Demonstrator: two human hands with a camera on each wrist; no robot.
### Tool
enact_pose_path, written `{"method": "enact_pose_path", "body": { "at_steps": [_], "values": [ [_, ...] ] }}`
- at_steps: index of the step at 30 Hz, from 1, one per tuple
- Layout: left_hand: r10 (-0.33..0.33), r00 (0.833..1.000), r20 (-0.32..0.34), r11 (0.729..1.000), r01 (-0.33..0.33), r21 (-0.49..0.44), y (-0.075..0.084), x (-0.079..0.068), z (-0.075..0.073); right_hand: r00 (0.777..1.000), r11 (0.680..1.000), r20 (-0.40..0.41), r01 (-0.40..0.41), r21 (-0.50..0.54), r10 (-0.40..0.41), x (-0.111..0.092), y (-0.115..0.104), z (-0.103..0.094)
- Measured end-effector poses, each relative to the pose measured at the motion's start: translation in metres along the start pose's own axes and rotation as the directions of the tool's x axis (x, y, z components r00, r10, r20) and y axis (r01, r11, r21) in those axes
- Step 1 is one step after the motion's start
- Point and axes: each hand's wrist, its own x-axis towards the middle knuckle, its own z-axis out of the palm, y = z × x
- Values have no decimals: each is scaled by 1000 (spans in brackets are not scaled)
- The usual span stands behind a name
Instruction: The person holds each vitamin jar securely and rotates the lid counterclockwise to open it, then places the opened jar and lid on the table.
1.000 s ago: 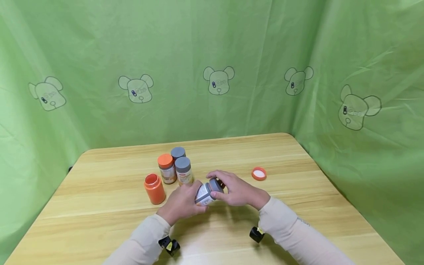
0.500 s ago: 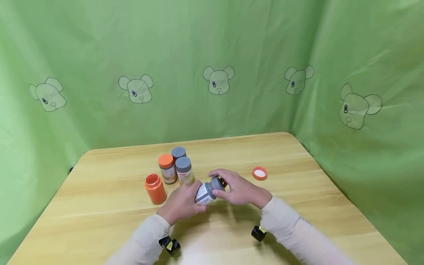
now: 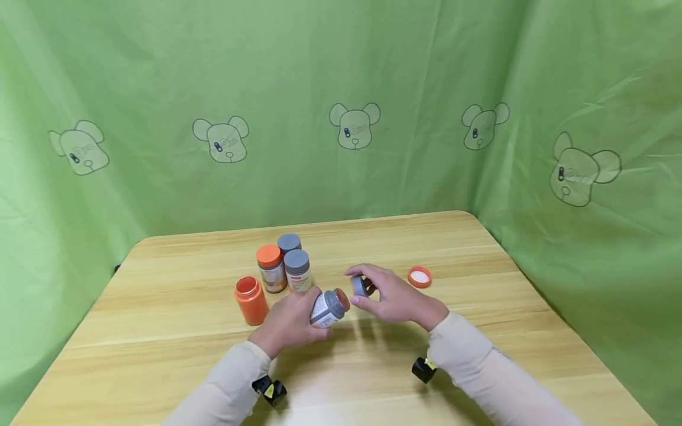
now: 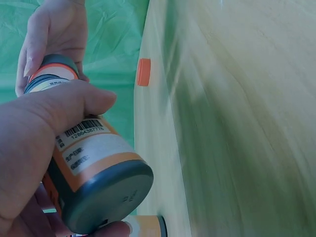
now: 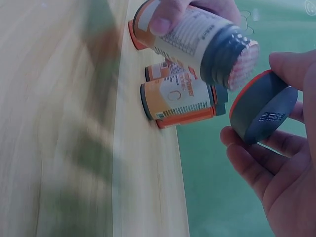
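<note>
Tilting toward the right hand (image 3: 391, 296), the uncapped grey-necked bottle (image 3: 325, 312) was held above the table (image 3: 160, 331), its body clasped by the left hand (image 3: 290, 322); its grey cap (image 3: 359, 287) was pinched in the right hand's fingers, just beside the bottle's mouth and apart from it; the bottle was judged light, stiff-walled and not fragile, though its smooth label might slip; hold was best taken round the body, and the cap best gripped by its rim. To the bottle's left an open orange jar (image 3: 251, 305) was stood; behind the bottle, leftward, an orange-capped jar (image 3: 273, 276) and two grey-capped jars (image 3: 297, 278) were grouped; to its right, farther off, an orange lid (image 3: 420, 277) was laid white inside upward. In the left wrist view the bottle's base and barcode (image 4: 81, 128) were shown, neither made out from the head; in the right wrist view a pinkish, ridged surface (image 5: 244, 64) was revealed at its mouth; the jar's open mouth was shown only in the head view.
</note>
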Motion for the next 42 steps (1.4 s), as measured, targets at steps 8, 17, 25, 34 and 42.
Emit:
{"method": "enact_pose_path", "body": {
  "at_steps": [8,17,25,34,42],
  "values": [
    [-32,999,18,999,33,-18,-5,0,-3,999,996,-28,-39,75,41,-1,11,-4],
    [-63,998,3,997,63,-46,-10,0,-10,994,995,-56,-86,59,89,-2,24,-9],
    [-93,996,5,993,93,-75,-15,-2,-10,984,985,-64,-164,49,167,-12,34,-14],
    [-105,994,-22,983,101,-152,-21,-11,-8,971,975,-95,-213,63,218,-28,53,-16],
    [-138,989,-62,974,124,-188,-29,-16,-7,966,972,-107,-231,45,234,-37,66,-20]
  ]
}}
